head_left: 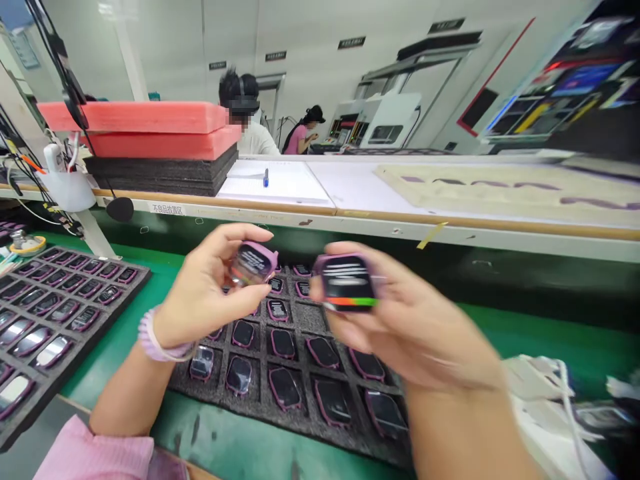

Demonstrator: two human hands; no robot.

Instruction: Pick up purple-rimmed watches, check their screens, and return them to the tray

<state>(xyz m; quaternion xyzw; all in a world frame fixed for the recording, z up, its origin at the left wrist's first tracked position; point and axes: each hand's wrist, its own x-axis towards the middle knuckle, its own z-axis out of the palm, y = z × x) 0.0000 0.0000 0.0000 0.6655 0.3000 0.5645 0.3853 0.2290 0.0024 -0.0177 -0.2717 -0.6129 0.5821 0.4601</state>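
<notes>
My left hand [210,293] pinches one pink watch case [253,262], my right hand [400,327] grips another watch case [347,283], both above the foam tray [300,313]; a loose pinch could drop one onto those below.

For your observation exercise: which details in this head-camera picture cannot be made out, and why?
- Right hand: motion-blurred; markings on its pink watch case unreadable.
- Foam tray: middle pockets hidden behind both hands.
- Left hand: fingers cover part of its watch case.
- Wall signs: too small.

We log: left hand [200,293] with lilac coiled wristband [150,337], pink sleeve [95,453] at seven o'clock; right hand [400,320] bare.
</notes>
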